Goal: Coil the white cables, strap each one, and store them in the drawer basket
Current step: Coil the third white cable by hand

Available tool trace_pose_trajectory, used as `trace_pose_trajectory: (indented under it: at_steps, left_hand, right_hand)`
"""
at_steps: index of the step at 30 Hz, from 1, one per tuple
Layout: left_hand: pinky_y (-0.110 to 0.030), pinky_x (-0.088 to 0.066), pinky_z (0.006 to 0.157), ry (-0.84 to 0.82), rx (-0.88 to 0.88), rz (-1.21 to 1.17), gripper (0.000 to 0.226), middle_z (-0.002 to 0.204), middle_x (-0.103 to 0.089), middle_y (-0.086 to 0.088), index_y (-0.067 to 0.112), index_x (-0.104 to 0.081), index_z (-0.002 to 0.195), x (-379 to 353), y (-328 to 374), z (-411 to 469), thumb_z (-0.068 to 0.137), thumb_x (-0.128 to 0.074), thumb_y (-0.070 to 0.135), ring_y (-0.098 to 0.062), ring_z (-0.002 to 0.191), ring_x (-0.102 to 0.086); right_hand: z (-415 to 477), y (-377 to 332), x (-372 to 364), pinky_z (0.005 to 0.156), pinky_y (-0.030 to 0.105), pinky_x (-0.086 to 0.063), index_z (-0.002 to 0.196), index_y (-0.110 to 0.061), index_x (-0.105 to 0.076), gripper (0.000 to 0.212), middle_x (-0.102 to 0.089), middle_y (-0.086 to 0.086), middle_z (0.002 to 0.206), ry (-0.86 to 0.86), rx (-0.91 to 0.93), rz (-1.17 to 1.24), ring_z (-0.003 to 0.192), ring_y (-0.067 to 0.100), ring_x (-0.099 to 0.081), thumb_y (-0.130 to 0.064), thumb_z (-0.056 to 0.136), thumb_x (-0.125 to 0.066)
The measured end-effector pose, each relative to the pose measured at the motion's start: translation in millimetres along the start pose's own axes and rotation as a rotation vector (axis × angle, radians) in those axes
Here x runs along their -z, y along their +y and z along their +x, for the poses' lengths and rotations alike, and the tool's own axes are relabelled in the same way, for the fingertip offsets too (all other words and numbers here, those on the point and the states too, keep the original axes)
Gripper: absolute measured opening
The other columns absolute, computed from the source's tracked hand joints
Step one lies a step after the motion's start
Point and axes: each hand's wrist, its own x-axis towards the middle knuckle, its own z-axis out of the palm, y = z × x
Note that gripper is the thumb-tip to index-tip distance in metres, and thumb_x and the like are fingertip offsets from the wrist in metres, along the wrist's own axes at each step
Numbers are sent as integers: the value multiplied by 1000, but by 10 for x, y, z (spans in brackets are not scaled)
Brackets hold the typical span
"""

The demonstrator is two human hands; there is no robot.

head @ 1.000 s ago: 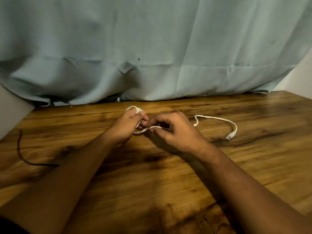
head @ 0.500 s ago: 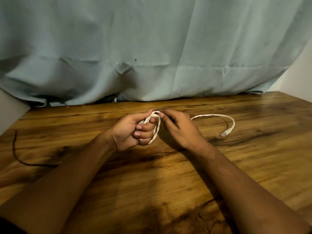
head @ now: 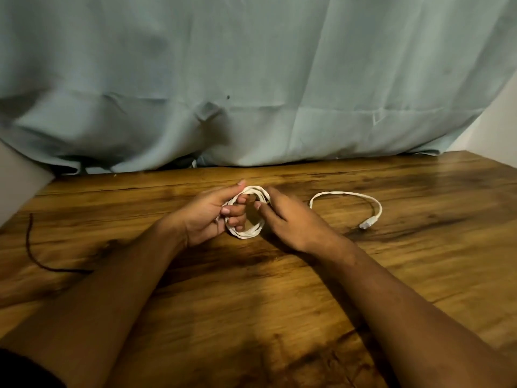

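Observation:
A white cable point(head: 347, 194) lies partly coiled at the middle of the wooden table point(head: 251, 317). My left hand point(head: 212, 217) holds the coil point(head: 247, 233), its fingers curled through the loops. My right hand point(head: 291, 219) pinches the cable at the coil's right side. The loose tail curves off to the right and ends in a white plug point(head: 366, 224) resting on the table. No drawer basket or strap is in view.
A thin dark cord point(head: 36, 259) lies on the table at the far left. A pale blue curtain point(head: 251, 79) hangs along the table's back edge. White wall shows at both far corners.
The coil has grown by more loops around my left fingers. The loose tail has been drawn in and is shorter, with the plug closer to my hands.

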Motion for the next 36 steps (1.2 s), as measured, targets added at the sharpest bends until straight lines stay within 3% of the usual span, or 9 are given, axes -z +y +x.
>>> trace_pose_trajectory:
  at_steps: [3,7,13,16,19,21,28,33,36]
  left_hand:
    - [-31,-47,63,64,-141,247,31,55,-35,0,11,-55,86,-18,-43,28,95,-56,40,-15,52,-44]
    - [-36,-51,64,127,-328,743,31,72,-63,-12,12,-64,97,52,-102,68,95,-68,43,-17,65,-60]
    - [-41,-45,67,305,-495,1364,33,82,-63,6,25,-54,88,140,-113,45,101,-45,54,-17,77,-57]
    - [-41,-49,73,403,-418,1591,45,97,-71,2,26,-63,101,196,-94,24,100,-32,60,-24,89,-63]
    - [-37,-43,71,470,-581,1690,52,99,-70,-2,22,-66,105,176,-31,-10,100,-28,57,-27,93,-62]
    - [-37,-39,71,474,-669,1714,51,95,-69,-4,19,-67,102,148,-17,-16,100,-29,53,-29,91,-61]
    - [-40,-41,77,427,-627,1710,54,96,-70,-5,19,-66,102,162,-59,34,99,-25,54,-30,93,-61]
    - [-44,-51,76,265,-452,1253,43,78,-70,4,24,-65,80,108,-85,38,97,-41,54,-18,76,-64]
    - [-45,-53,76,135,-399,881,37,75,-71,-3,19,-67,79,-41,-8,26,102,-51,44,-29,73,-65]
  right_hand:
    - [21,0,9,69,41,-40,110,-15,-52,27,-71,17,104,31,-11,-201,96,41,-65,-39,109,-39]
    - [1,5,25,72,45,-45,113,-15,-51,29,-70,18,108,40,-23,-245,99,43,-65,-40,109,-38]
    - [-37,5,46,69,41,-43,115,-16,-52,33,-71,15,103,39,-23,-245,94,40,-66,-44,110,-36]
    - [-38,-47,48,67,41,-39,119,-16,-52,37,-71,16,105,64,14,-370,94,42,-67,-46,110,-32]
    - [-29,-90,90,65,41,-41,117,-15,-50,36,-72,16,98,124,70,-450,86,42,-68,-44,110,-30]
    - [-25,-81,109,64,42,-42,116,-15,-48,34,-73,15,95,159,91,-484,82,42,-68,-43,110,-30]
    - [-30,-33,89,65,41,-39,117,-16,-48,32,-72,17,96,134,72,-461,85,42,-68,-43,111,-32]
    - [-43,74,44,67,42,-41,116,-17,-51,36,-72,17,103,90,2,-338,94,44,-66,-47,110,-32]
    - [-34,126,37,72,47,-51,109,-20,-53,36,-71,8,95,135,11,-133,89,35,-67,-50,107,-33]
